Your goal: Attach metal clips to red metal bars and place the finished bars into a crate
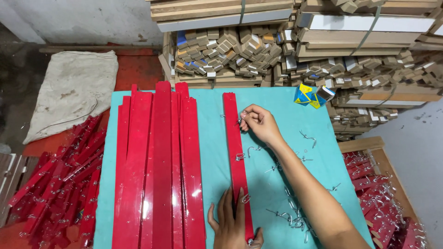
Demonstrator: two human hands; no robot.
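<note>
Teal cloth [217,106] covered the bench, with bundled timber offcuts [230,50] stacked beyond the hands. Between them lay a single red slat [236,152], judged light, stiff and glossy-slick, best gripped at its edges. Left hand [233,221] pressed flat on its near end; right hand [260,123] pinched a small metal hook [241,117] at its far end.

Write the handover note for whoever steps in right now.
Left hand presses flat on the near end of the single red strip on the teal table.
Right hand pinches a metal hook at the strip's far end.
Done: hooks already sit along the strip, one mid-length and two near the left hand.
Left: the hook at the far end is not yet let go; loose hooks lie to the right, and a stack of bare red strips to the left.
</note>
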